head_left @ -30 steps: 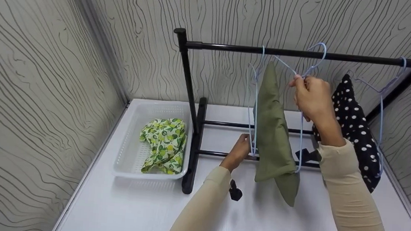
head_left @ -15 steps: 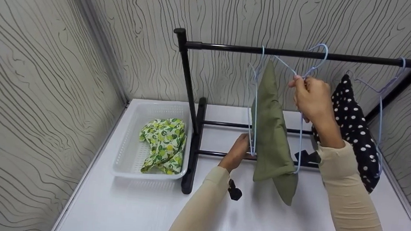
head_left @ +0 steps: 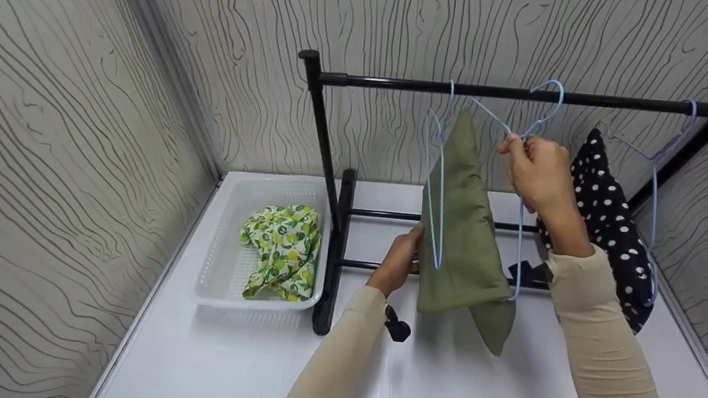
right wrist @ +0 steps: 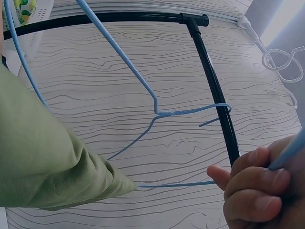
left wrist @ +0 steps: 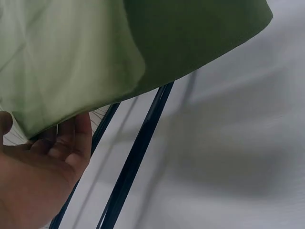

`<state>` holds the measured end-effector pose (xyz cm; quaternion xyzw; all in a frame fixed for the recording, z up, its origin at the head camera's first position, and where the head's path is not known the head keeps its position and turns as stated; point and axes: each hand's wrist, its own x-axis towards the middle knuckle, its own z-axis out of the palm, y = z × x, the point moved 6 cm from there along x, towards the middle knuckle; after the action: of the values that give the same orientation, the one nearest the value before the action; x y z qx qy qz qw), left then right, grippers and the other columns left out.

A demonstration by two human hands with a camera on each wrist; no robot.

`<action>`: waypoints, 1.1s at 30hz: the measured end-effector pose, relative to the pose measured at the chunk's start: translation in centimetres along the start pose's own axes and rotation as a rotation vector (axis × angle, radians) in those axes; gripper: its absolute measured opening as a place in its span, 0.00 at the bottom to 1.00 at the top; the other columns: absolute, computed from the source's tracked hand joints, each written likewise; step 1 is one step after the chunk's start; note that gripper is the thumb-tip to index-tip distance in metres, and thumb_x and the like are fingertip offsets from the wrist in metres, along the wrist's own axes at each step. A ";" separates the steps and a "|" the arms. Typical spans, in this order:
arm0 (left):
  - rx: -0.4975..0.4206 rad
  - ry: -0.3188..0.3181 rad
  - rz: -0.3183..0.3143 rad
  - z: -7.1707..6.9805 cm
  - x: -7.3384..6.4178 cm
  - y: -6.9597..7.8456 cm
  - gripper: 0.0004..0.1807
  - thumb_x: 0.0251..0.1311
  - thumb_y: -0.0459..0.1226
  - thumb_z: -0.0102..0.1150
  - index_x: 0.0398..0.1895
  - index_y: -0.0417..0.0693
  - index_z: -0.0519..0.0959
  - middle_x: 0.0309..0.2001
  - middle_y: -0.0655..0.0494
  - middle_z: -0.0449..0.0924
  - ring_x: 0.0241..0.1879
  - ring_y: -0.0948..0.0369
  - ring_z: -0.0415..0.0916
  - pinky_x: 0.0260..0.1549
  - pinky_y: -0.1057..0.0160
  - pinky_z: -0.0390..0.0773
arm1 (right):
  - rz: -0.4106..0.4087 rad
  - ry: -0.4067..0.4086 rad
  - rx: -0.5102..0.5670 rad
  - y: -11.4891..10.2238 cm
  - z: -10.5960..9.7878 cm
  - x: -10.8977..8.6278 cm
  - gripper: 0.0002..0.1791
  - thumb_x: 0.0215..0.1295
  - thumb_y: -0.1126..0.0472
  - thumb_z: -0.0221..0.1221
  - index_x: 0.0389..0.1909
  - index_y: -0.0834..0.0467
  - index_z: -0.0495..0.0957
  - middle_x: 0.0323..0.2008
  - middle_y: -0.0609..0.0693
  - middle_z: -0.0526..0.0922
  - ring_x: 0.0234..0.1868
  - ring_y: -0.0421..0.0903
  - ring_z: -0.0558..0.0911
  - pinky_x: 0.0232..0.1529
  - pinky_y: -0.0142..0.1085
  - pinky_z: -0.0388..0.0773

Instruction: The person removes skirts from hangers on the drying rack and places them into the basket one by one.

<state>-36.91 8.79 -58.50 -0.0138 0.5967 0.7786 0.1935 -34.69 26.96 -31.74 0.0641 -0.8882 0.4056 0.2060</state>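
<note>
An olive-green piece of cloth (head_left: 463,234) hangs with folds on a light blue hanger (head_left: 519,252) hooked over the rack's bar. My right hand (head_left: 542,174) grips this hanger just below its hook; in the right wrist view the fingers (right wrist: 252,193) curl round the blue wire. At the cloth's lower left, my left hand (head_left: 396,260) holds its edge. The left wrist view has the fingers (left wrist: 71,138) behind the cloth corner and the thumb (left wrist: 5,123) at its other side. Another blue hanger (head_left: 441,194) hangs bare in front of the cloth.
A black clothes rack (head_left: 396,84) stands on the white table (head_left: 237,362) against patterned walls. At its right end hangs a black polka-dot cloth (head_left: 614,228) on a hanger. Left of the rack, a white basket (head_left: 214,264) holds a lemon-print cloth (head_left: 283,244).
My left hand has shifted slightly left and down, off the bare hanger to the green cloth's edge. The cloth's left side has spread out leftward. My right hand has stayed on the hanger.
</note>
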 end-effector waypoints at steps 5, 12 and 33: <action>-0.058 0.021 -0.019 -0.9 -0.1 0.1 0.23 0.81 0.55 0.48 0.45 0.47 0.81 0.37 0.57 0.82 0.38 0.63 0.81 0.38 0.65 0.81 | -0.009 0.015 -0.016 0.4 0.1 0.1 0.26 0.87 0.51 0.47 0.45 0.66 0.87 0.12 0.39 0.71 0.07 0.32 0.65 0.08 0.28 0.61; -0.173 -0.030 -0.012 -1.7 -0.2 0.3 0.18 0.77 0.51 0.58 0.48 0.46 0.81 0.40 0.57 0.84 0.40 0.62 0.83 0.42 0.63 0.84 | -0.027 0.042 -0.072 0.4 -0.1 -0.1 0.26 0.87 0.51 0.48 0.43 0.67 0.88 0.13 0.40 0.71 0.10 0.33 0.65 0.12 0.28 0.61; -0.164 0.102 0.217 -6.7 -0.8 3.7 0.21 0.79 0.49 0.58 0.59 0.41 0.81 0.43 0.56 0.85 0.43 0.61 0.82 0.45 0.64 0.81 | -0.050 0.072 -0.121 1.0 0.4 -0.5 0.24 0.85 0.57 0.49 0.46 0.71 0.88 0.14 0.45 0.73 0.12 0.33 0.64 0.13 0.28 0.58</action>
<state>-38.78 1.51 -56.76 -0.0045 0.5379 0.8395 0.0760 -34.66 27.32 -32.85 0.0589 -0.9012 0.3481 0.2513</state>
